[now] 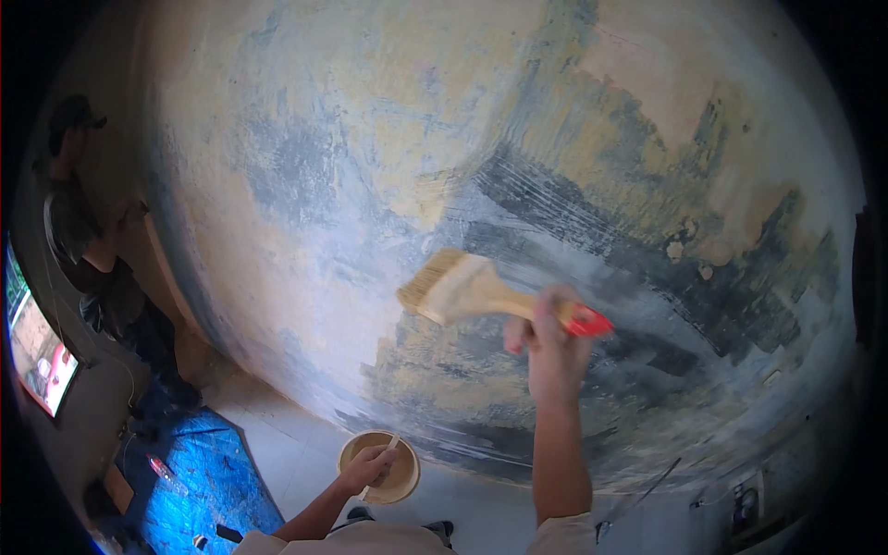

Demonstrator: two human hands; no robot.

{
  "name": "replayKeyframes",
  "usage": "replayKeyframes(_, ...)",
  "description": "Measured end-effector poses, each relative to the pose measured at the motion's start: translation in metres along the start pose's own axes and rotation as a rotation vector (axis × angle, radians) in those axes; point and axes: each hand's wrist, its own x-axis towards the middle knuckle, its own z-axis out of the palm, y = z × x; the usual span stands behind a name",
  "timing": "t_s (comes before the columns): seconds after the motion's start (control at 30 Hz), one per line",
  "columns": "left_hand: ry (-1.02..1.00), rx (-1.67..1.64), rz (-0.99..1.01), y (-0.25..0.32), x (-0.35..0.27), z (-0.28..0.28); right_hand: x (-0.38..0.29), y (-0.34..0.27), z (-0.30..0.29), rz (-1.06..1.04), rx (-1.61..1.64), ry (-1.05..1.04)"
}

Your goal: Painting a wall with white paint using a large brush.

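Observation:
My right hand (558, 347) grips the wooden handle of a wide flat paintbrush (479, 288), whose handle end is red. The pale bristles point left, over or against a wall (333, 173) with patchy grey, white and yellowish paint; contact is unclear. Low in the view, my left hand (371, 467) is closed around a thin pale stick or bucket handle, just above a round pale bucket (406, 479). What the bucket holds is hard to make out.
At the left another person (83, 243) in a dark cap and clothes stands by the wall. Below them a blue tarp (208, 472) covers part of the tiled floor (277, 430), with a plastic bottle (166, 474) on it. A thin rod (642, 489) leans at the lower right.

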Motion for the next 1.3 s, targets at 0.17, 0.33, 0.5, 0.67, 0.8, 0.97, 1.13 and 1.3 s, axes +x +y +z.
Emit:
replayKeyframes(0.17,-0.020,-0.021,0.025,-0.009,-0.006,0.007,-0.045,0.029,0.016,-0.529,0.062,0.391)
replayKeyframes(0.33,0.058,-0.003,-0.015,-0.022,-0.028,-0.008,-0.082,0.059,0.040,0.087,-0.035,0.469)
replayKeyframes(0.5,0.125,0.034,-0.025,-0.032,-0.044,-0.011,-0.067,0.067,0.042,-0.400,-0.154,0.634)
replayKeyframes(0.67,0.214,0.087,-0.016,-0.035,-0.060,-0.023,-0.075,0.105,0.044,-0.065,0.020,0.393)
replayKeyframes(0.8,0.234,0.022,-0.008,-0.041,-0.053,-0.032,-0.007,0.120,0.045,-0.236,-0.351,0.285)
replayKeyframes(0.97,0.190,-0.006,0.001,-0.024,-0.049,-0.030,0.082,0.092,0.030,-0.428,-0.677,0.281)
replayKeyframes(1.13,0.152,-0.071,0.038,-0.011,-0.051,-0.033,0.074,0.094,-0.029,-0.408,-0.903,0.327)
replayKeyframes(1.3,0.147,-0.104,0.060,-0.017,-0.061,-0.026,0.043,0.048,-0.070,-0.474,-1.128,0.702)
